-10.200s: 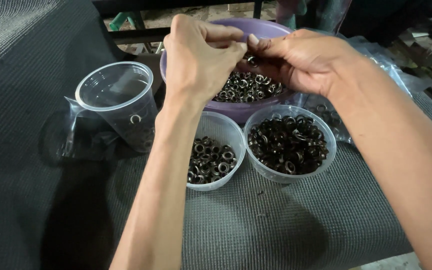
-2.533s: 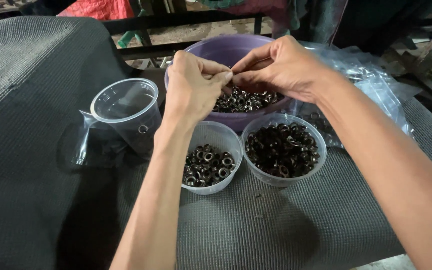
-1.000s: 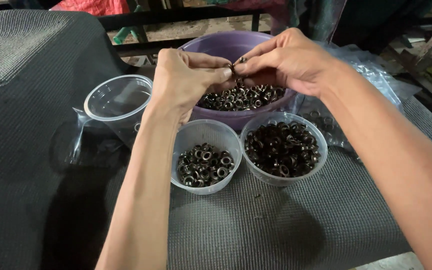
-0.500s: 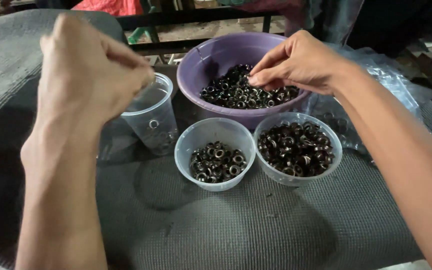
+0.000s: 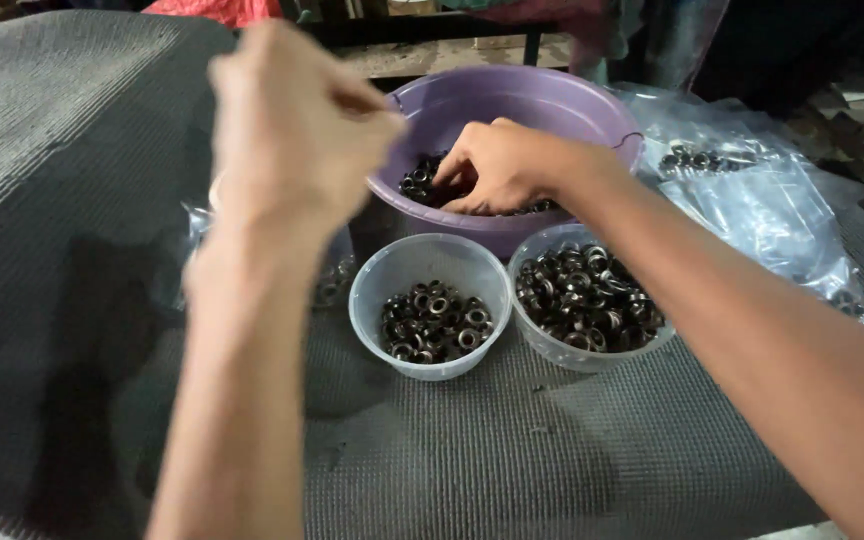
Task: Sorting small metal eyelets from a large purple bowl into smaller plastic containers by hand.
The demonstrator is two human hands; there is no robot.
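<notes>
My left hand [image 5: 292, 130] is raised close to the camera and blurred, its fingers pinched together with nothing visible in them. It hides most of a clear plastic cup [image 5: 335, 272] behind my wrist. My right hand [image 5: 497, 165] reaches down into a purple basin [image 5: 552, 100], its bunched fingertips buried in the dark metal rings [image 5: 417, 180] heaped there. In front of the basin stand two small clear bowls: the left bowl [image 5: 430, 262] is partly filled with rings, and the right bowl [image 5: 542, 345] is nearly full.
Everything rests on a grey ribbed mat [image 5: 512, 460]. Clear plastic bags [image 5: 752, 190] holding a few rings lie at the right, behind my right forearm. A dark rail and coloured cloth run along the far edge.
My right hand has dropped from above the basin into the rings. My left hand has shifted right and nearer the camera, covering the cup. Earlier both hands worked together over the basin.
</notes>
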